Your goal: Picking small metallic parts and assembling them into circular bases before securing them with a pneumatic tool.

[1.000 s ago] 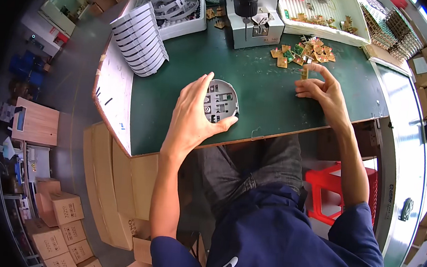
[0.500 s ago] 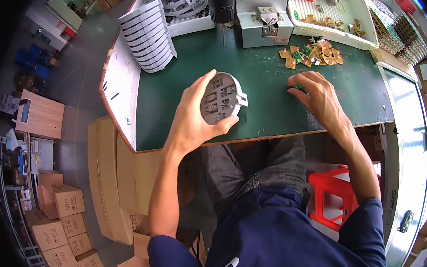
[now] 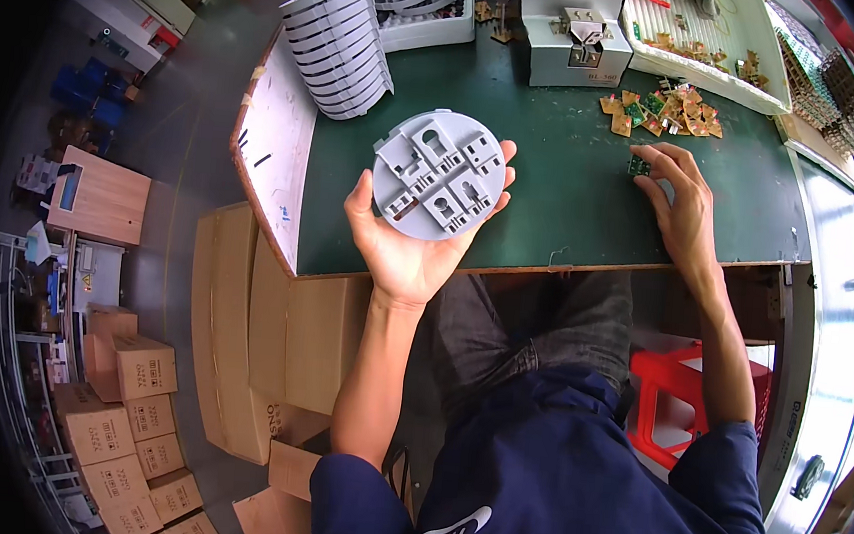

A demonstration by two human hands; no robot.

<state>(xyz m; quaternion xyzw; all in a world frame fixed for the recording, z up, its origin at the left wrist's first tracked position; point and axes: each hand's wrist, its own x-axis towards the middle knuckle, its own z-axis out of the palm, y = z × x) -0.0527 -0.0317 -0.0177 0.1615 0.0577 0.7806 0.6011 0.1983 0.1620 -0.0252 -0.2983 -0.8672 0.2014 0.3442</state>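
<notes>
Head view: the left hand (image 3: pixel 410 256) is cradling a grey round housing (image 3: pixel 439 175), palm under it, thumb at its left rim and fingertips curling past its right. The housing is hanging over the green table (image 3: pixel 552 202), nearer the front edge than the back and left of centre. Its recessed face is pointing up toward the camera; being round, it is showing no clear long axis, but its moulded ribs are running slantwise from lower left to upper right. The right hand (image 3: pixel 688 202) is pinching a small green circuit board (image 3: pixel 638 167) between thumb and fingers, nearer the table's right edge, just in front of a heap of boards (image 3: pixel 672 111); its long axis is too small to tell. Printing is showing on the grey boxy machine (image 3: pixel 575 66) at the back edge, dark markings on the cartons (image 3: pixel 128 429), white lettering on the navy shirt (image 3: pixel 572 469).
</notes>
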